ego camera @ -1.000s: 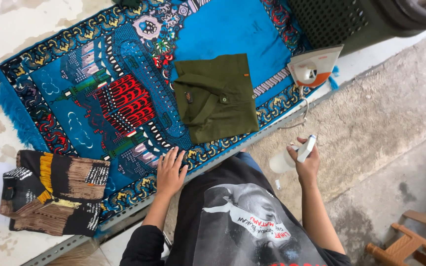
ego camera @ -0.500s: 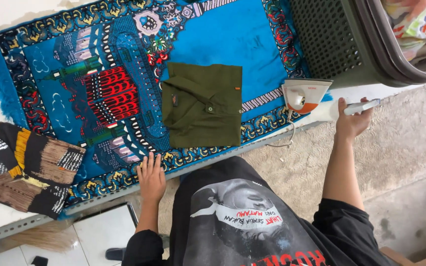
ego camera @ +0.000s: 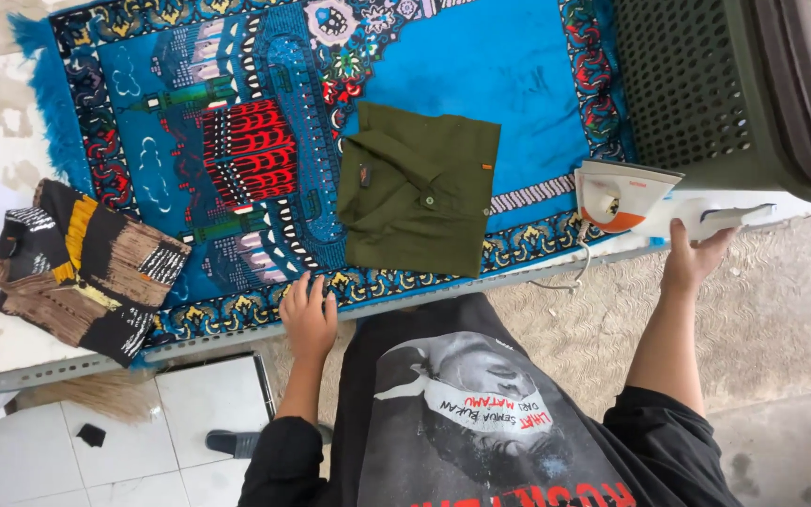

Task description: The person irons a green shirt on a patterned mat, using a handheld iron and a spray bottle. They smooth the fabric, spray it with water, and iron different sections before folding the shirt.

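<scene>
A patterned blue rug point(ego camera: 481, 84) covers the worktable, a dark perforated basket point(ego camera: 706, 84) at the upper right. At the frame's right edge the right hand point(ego camera: 692, 258) is closed around a white object point(ego camera: 720, 218) just beside the upright white-and-orange iron point(ego camera: 623, 195). The iron looks hard, heavy and top-loaded, best taken by its handle. The left hand point(ego camera: 310, 314) lies flat, fingers spread, on the rug's lower border below the folded green shirt point(ego camera: 421, 188), soft and light. A striped cloth point(ego camera: 77, 268) sits left.

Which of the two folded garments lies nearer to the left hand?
The dark green folded shirt in the middle of the blue rug, just above the left hand. The striped black-and-brown garment lies farther off, at the rug's left edge.
</scene>
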